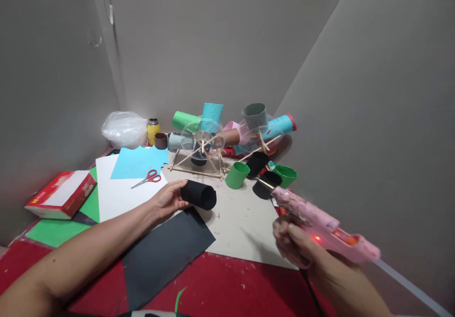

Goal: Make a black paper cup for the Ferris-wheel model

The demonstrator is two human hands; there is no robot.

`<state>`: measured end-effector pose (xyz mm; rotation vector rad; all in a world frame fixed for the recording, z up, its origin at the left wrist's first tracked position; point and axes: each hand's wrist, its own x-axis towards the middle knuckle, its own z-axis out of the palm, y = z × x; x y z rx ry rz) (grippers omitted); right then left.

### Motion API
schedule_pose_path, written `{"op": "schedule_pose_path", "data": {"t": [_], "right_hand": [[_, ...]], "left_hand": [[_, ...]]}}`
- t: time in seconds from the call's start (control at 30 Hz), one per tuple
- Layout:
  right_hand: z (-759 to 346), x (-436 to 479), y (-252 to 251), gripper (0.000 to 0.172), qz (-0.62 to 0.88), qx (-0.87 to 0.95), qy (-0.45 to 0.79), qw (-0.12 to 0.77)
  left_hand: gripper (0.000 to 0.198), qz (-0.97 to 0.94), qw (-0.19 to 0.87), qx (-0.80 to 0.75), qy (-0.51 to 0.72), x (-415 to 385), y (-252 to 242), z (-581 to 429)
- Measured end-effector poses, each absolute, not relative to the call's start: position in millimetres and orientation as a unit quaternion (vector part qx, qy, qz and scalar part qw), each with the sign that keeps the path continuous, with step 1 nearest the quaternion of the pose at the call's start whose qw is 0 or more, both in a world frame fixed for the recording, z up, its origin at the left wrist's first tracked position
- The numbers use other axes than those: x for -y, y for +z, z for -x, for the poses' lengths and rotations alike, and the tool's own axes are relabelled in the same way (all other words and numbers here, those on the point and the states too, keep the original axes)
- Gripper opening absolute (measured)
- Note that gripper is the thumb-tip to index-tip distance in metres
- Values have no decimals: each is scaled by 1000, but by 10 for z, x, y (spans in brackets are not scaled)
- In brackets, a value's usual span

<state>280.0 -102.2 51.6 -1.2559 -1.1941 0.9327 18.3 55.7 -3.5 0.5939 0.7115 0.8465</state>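
Observation:
My left hand is closed on the left end of a black paper tube, its open end turned to the right. In my right hand is a pink hot glue gun with a lit red light and a glue stick out of its back. The nozzle points left, in front of a standing black paper ring. Under my left hand lies a dark sheet of paper. Beyond the hands stands a stick frame with clear discs and coloured paper tubes around it.
Red-handled scissors lie on white and blue sheets. A red box, a plastic bag and a yellow jar stand at the left. Green paper rings sit right of centre. Grey walls close in behind and right.

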Motion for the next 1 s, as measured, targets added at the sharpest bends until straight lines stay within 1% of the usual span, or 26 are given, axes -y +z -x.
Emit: {"op": "schedule_pose_path", "data": {"t": [0.07,0.17,0.3,0.37,0.43,0.53,0.63,0.7,0.77,0.87,1.0], "right_hand": [[-2742,919,541,29,502,516,427,547],[-2670,776,551,31,523,504,426,539],[-2641,635,384,39,549,461,461,523],[-2656,607,280,40,558,447,474,514],[-2668,604,226,38,582,437,461,507],[-2658,617,252,34,625,446,407,495],[-2635,618,304,41,611,503,368,489],[-2628,613,300,38,600,521,364,486],[-2631,606,268,33,614,504,379,474],[-2639,587,208,31,624,458,430,463],[-2629,532,166,35,564,406,530,486]], "left_hand": [[14,-289,806,-331,396,-544,-12,-179],[16,-312,798,-328,398,-519,38,-171],[19,-334,793,-331,388,-508,90,-178],[19,-337,794,-338,377,-517,99,-187],[18,-336,799,-343,363,-528,100,-193],[18,-323,813,-337,347,-531,96,-192],[23,-316,824,-328,338,-518,92,-189],[26,-317,823,-330,338,-507,91,-194],[26,-321,817,-338,340,-493,95,-205],[28,-345,809,-348,325,-454,113,-235],[28,-399,791,-351,302,-362,137,-276]]}}
